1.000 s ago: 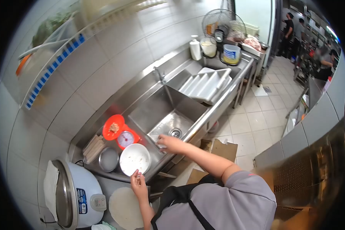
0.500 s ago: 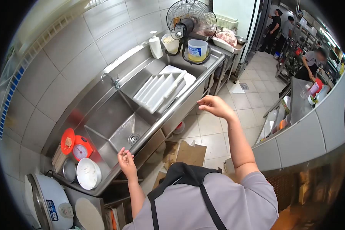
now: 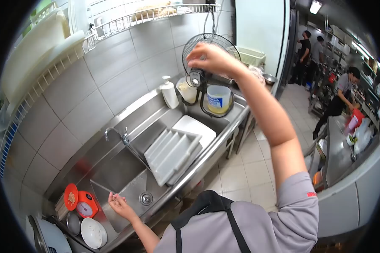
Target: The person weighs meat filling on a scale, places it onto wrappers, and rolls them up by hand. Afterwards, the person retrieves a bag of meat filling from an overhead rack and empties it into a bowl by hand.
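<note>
My left hand point(image 3: 119, 204) hovers over the near side of the steel sink basin point(image 3: 116, 168), palm up, its fingers loosely bent and holding nothing. My right hand point(image 3: 204, 58) is raised high, in front of the black fan's wire cage point(image 3: 223, 42) from this view. Its fingers are bent with gaps between them, and nothing shows in them. Whether it touches the fan I cannot tell. A grey ribbed tray point(image 3: 171, 154) leans in the right basin with a white tray point(image 3: 196, 128) behind it. The faucet point(image 3: 124, 135) stands at the back.
A red scale point(image 3: 86, 205), an orange plate point(image 3: 71, 196) and a white bowl point(image 3: 93, 232) sit at the left end. A pump bottle point(image 3: 169, 92) and a tub of yellow liquid point(image 3: 218, 100) stand at the right. A wire rack point(image 3: 152, 19) hangs above. Several people work farther back.
My right hand has risen from beside the sink's front edge up to the fan. My left hand has moved left over the basin. The view has tilted upward.
</note>
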Tool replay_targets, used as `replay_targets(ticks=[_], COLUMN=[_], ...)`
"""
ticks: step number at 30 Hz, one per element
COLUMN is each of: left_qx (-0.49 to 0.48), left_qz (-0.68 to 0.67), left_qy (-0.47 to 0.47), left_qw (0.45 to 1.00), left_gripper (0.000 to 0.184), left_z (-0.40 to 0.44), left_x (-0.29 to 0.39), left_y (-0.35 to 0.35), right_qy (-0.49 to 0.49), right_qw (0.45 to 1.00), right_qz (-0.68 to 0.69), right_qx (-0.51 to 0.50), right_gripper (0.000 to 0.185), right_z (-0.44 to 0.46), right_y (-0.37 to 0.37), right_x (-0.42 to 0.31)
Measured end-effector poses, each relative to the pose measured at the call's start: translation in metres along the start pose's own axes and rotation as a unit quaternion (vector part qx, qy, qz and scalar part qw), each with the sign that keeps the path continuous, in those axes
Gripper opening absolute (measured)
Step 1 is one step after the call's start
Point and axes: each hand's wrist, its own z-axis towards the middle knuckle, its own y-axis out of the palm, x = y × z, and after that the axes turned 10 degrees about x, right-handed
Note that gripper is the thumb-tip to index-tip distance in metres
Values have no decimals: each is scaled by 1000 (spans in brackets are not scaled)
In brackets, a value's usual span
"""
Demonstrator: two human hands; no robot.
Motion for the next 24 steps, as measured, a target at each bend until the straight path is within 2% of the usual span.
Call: replay_targets(ticks=[2, 5, 7, 9, 11, 12, 14, 15, 18, 19, 20, 21, 23, 24], left_qx=[22, -29, -23, -4, 56, 90, 155, 184, 261, 291, 305, 322, 356, 364], left_qz=[-7, 19, 16, 8, 33, 44, 68, 85, 127, 136, 142, 146, 151, 139], left_qy=[20, 33, 53, 64, 63, 52, 43, 43, 51, 42, 51, 57, 72, 83], left_qw=[1000, 999, 998, 998, 996, 994, 985, 978, 955, 946, 941, 934, 919, 917], left_gripper=[28, 28, 29, 29, 30, 30, 31, 31, 31, 31, 31, 31, 31, 30], left_z=[6, 7, 10, 14, 14, 8, -3, -11, -38, -47, -56, -65, -81, -89], left_x=[-5, 8, 21, 26, 24, 27, 28, 24, 27, 29, 25, 25, 27, 31], left_y=[27, 61, 72, 77, 72, 68, 57, 47, 32, 30, 24, 19, 19, 20], right_qy=[2, -20, 25, -17, -44, -72, -76, -74, -5, 11, 18, 34, 90, 121], right_qw=[998, 981, 984, 988, 983, 950, 939, 916, 973, 982, 988, 989, 975, 961], right_qz=[-44, -169, -153, -81, 7, 31, -183, -286, -208, -183, -154, -127, -76, -54], right_qx=[40, 98, 82, 131, 177, 302, 282, 270, 97, 41, -7, -66, -187, -244], right_gripper=[27, 26, 41, 30, 20, 22, 24, 26, 56, 67, 87, 92, 48, 34], right_z=[47, 108, 155, 217, 281, 322, 356, 367, 385, 395, 400, 399, 355, 332], right_y=[-14, -34, -47, -41, -15, 15, 25, 31, 43, 46, 52, 57, 44, 36], right_x=[33, 70, 90, 138, 187, 222, 216, 212, 187, 183, 183, 182, 131, 104])
